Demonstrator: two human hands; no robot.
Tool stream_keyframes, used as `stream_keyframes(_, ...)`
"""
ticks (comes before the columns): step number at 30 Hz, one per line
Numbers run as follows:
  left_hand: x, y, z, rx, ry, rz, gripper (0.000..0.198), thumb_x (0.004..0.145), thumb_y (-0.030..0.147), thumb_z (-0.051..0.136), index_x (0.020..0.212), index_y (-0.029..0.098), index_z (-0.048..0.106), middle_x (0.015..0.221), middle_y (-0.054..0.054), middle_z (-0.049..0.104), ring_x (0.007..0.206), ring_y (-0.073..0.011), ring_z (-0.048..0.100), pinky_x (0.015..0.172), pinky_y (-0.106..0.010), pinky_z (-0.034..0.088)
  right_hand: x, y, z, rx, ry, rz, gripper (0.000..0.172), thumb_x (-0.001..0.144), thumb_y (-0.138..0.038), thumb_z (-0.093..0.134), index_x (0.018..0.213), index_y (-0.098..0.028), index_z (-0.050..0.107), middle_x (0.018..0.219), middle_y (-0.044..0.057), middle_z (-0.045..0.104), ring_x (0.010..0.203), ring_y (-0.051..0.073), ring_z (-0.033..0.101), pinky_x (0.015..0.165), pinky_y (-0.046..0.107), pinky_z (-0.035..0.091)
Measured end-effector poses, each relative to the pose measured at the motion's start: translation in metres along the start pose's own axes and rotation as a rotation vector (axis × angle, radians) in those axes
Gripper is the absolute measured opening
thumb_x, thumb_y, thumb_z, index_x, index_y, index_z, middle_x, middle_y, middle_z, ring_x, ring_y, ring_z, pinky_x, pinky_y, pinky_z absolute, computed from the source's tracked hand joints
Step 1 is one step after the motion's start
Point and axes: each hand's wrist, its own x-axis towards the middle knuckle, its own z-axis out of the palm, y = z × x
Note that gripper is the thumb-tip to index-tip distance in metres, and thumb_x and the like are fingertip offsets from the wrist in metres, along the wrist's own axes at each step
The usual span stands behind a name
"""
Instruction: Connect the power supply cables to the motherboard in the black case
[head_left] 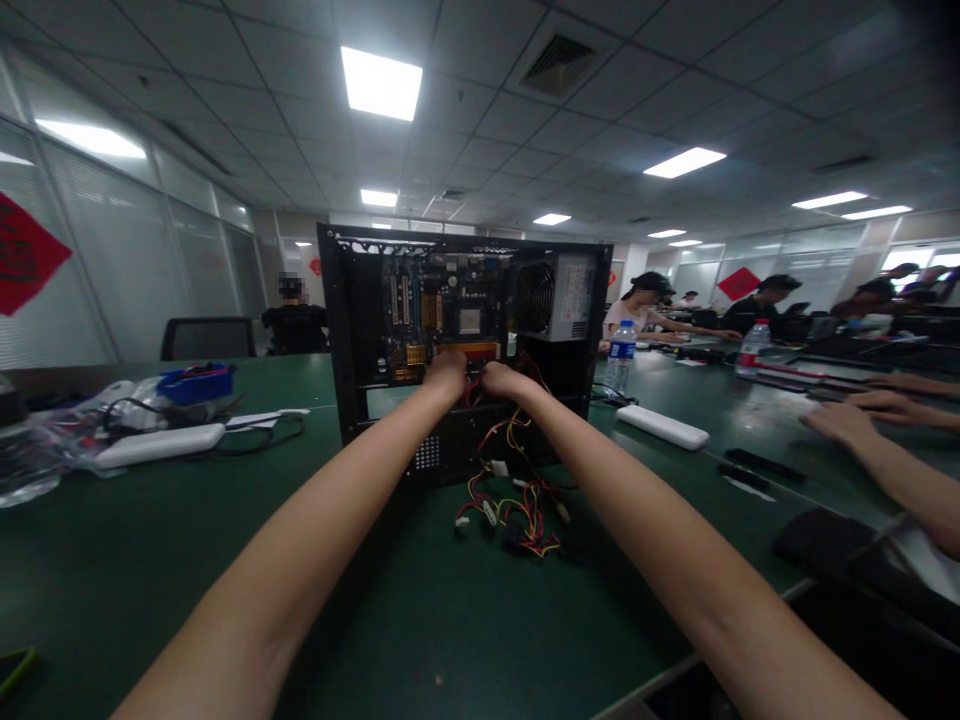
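An open black computer case (351,400) stands upright on the green table in front of me. Inside it I see a motherboard (409,300) and, at the upper right, a silver power supply (571,300) with a dark fan. Both my arms reach in to the board's lower edge. My left hand (448,372) is curled closed there, its fingertips hidden. Close beside it, my right hand (501,382) is also closed, and what it pinches is too small to make out. Red wires (472,390) show between the hands. A bundle of coloured power cables (525,515) spills onto the table below.
White power strips (161,445) (662,427) lie on either side of the case. Clear plastic bags (67,430) and a blue box (196,382) are at left. Water bottles (621,355) (752,350) stand at right. Another person's hands (847,420) rest at the right edge.
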Motion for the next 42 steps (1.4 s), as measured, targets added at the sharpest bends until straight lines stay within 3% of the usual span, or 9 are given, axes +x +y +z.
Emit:
stream_keyframes(4, 0.003, -0.001, 0.003, 0.004, 0.004, 0.02, 0.032, 0.097, 0.033, 0.066, 0.122, 0.012, 0.066, 0.124, -0.013, 0.068, 0.116, -0.0251, 0.066, 0.101, -0.046, 0.056, -0.004, -0.003, 0.0, -0.2, 0.044, -0.003, 0.008, 0.095, -0.02, 0.069, 0.094, -0.012, 0.069, 0.11, 0.009, 0.07, 0.112, 0.021, 0.066, 0.103, 0.042, 0.052)
stream_keyframes(9, 0.002, -0.001, 0.002, 0.013, 0.006, 0.023, 0.03, 0.098, 0.032, 0.065, 0.12, 0.013, 0.066, 0.123, -0.012, 0.068, 0.115, -0.0245, 0.066, 0.101, -0.046, 0.056, -0.007, -0.004, -0.001, -0.295, 0.039, -0.021, 0.01, 0.096, -0.022, 0.069, 0.097, -0.012, 0.069, 0.11, 0.009, 0.07, 0.11, 0.021, 0.066, 0.102, 0.042, 0.053)
stream_keyframes(18, -0.004, 0.001, -0.001, 0.017, 0.006, 0.018, 0.03, 0.099, 0.033, 0.063, 0.12, 0.012, 0.067, 0.122, -0.013, 0.069, 0.115, -0.0244, 0.066, 0.102, -0.046, 0.055, -0.003, -0.003, 0.0, -0.34, 0.033, -0.022, 0.013, 0.098, -0.024, 0.067, 0.101, -0.011, 0.069, 0.111, 0.009, 0.07, 0.11, 0.021, 0.067, 0.101, 0.042, 0.054)
stream_keyframes(31, -0.007, 0.006, -0.004, 0.086, -0.006, 0.009, 0.026, 0.101, 0.029, 0.06, 0.12, 0.012, 0.068, 0.121, -0.012, 0.07, 0.114, -0.024, 0.067, 0.1, -0.045, 0.056, 0.002, 0.002, 0.0, -0.227, 0.026, -0.057, 0.01, 0.096, -0.019, 0.068, 0.09, -0.011, 0.068, 0.103, 0.011, 0.073, 0.106, 0.022, 0.069, 0.098, 0.04, 0.053)
stream_keyframes(42, -0.016, 0.004, -0.011, 0.12, 0.034, 0.0, 0.029, 0.101, 0.021, 0.049, 0.116, 0.01, 0.071, 0.117, -0.018, 0.072, 0.113, -0.0285, 0.069, 0.096, -0.044, 0.057, -0.006, -0.005, -0.004, -0.317, 0.007, -0.058, 0.012, 0.099, -0.021, 0.065, 0.1, -0.01, 0.07, 0.111, 0.012, 0.072, 0.111, 0.022, 0.068, 0.1, 0.041, 0.055)
